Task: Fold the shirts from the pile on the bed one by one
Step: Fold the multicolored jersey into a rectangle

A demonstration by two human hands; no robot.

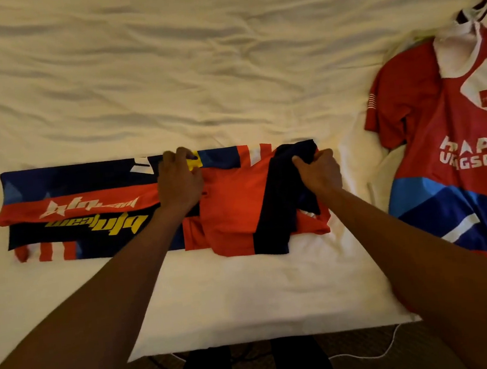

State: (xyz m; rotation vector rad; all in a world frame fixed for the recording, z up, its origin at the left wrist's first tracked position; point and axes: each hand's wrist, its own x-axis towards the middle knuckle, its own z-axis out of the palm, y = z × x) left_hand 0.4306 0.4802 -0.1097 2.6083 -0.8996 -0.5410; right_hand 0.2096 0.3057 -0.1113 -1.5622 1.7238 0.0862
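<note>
Centrally, a red, navy and yellow sports jersey (89, 205) lies near the front edge of the white bed sheet (195, 70), folded into a long strip. Its long axis runs left to right and its lettering is upside down. The left hand (179, 181) presses its middle with bent fingers, probably anchoring a fold line; any pinch is unclear. The right hand (318, 171) clutches bunched navy cloth at the right end. A red jersey (438, 124) waits farther right.
</note>
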